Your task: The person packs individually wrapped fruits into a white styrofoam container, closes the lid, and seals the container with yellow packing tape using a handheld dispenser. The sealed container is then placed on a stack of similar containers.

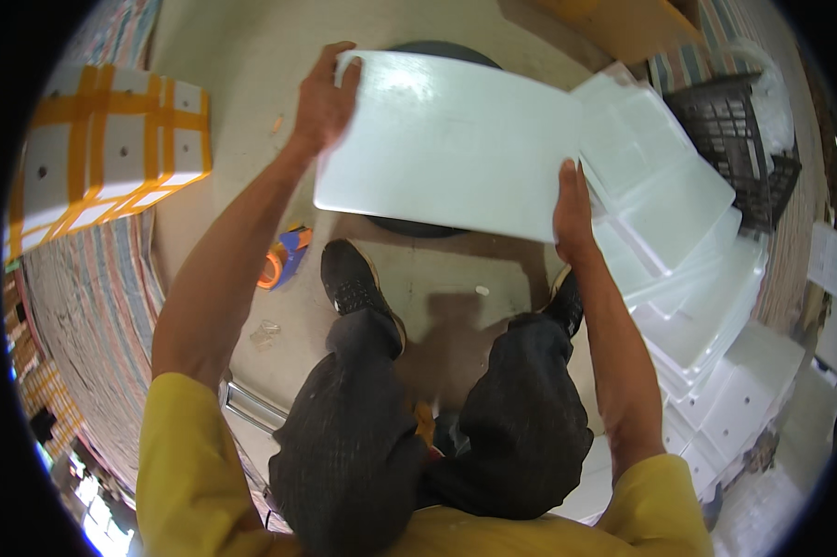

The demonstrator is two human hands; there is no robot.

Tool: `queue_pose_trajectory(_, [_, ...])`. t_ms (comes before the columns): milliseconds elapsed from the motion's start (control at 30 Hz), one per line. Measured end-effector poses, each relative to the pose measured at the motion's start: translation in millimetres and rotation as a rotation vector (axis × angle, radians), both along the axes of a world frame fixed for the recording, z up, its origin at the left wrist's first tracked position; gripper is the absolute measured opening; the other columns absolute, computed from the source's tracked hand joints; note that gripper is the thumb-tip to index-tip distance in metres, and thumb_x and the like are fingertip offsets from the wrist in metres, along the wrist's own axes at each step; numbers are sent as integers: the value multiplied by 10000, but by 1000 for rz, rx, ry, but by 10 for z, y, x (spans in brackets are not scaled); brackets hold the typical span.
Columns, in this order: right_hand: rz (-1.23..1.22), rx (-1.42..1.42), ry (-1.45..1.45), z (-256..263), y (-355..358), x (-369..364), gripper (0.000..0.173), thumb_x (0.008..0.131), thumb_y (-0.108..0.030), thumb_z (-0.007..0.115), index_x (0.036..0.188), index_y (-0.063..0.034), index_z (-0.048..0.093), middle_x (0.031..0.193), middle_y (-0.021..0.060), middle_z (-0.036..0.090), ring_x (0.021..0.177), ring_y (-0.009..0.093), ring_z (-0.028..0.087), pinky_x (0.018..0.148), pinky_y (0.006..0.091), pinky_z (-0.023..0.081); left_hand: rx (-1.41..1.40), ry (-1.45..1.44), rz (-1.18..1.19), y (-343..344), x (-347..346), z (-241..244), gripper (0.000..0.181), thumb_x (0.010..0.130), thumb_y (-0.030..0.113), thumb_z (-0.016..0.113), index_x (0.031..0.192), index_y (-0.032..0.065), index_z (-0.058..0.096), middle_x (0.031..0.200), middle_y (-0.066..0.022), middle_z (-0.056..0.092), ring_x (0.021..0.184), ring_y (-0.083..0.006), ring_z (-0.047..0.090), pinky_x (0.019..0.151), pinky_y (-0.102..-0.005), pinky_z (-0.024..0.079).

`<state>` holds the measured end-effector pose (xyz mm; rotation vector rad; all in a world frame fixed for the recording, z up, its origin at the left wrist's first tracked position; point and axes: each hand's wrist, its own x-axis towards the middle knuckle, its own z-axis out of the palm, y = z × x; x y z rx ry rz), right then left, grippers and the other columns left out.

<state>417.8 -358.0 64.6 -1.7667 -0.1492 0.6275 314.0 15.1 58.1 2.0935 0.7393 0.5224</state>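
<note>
A white, glossy rectangular plastic panel or tray (446, 143) is held up in front of me, over a round black object (418, 228) that it mostly covers. My left hand (328, 97) grips its left end near the far corner, thumb on the upper face. At the opposite end, my right hand (573, 209) holds the near right corner. Several similar white plastic trays (669, 209) lie in a fanned, overlapping stack just right of my right hand. Whether the held piece is hollow underneath cannot be seen.
White boxes bound with yellow tape (123, 150) stand left. On the floor lies a blue and orange tape dispenser (286, 257). A black plastic crate (725, 139) is at right, with white boxes (732, 404) below the trays. A cardboard box (620, 28) sits at the far side.
</note>
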Motion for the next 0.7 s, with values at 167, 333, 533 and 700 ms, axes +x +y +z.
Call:
queue_pose_trajectory(167, [-30,-6,33,198,142,-196,644,1194,-437,366,1662,6,367,1624,176,500,1456,286,498,1234,401,365,168,165,111,-11,-39,171,441,1026,439,703,1224,45,691,926,-259,772,850,-425,759,809,-498,585])
queue_pose_trajectory(333, [-11,4,-83,99,79,-268,667,1197,-468,342,1660,12,359,1628,179,493,1455,288,500,1223,409,376,-106,89,-149,-119,-397,58,631,1113,424,550,1614,60,429,1437,-319,649,1332,-498,628,1130,-500,491])
queue_pose_trajectory(533, [37,37,-39,28,34,-225,669,1199,-470,348,1660,14,361,1622,182,500,1457,293,500,1228,405,372,-400,10,-184,-206,-718,109,682,1134,338,562,1695,42,311,1594,-264,549,1508,-403,510,1260,-445,380])
queue_pose_trajectory(700, [6,-97,-28,-29,185,20,673,1200,-456,352,1647,47,378,1649,194,478,1483,306,485,1250,397,351,-229,-11,-101,-251,-771,-3,659,1117,319,608,1660,10,395,1623,-279,523,1533,-403,487,1265,-449,370])
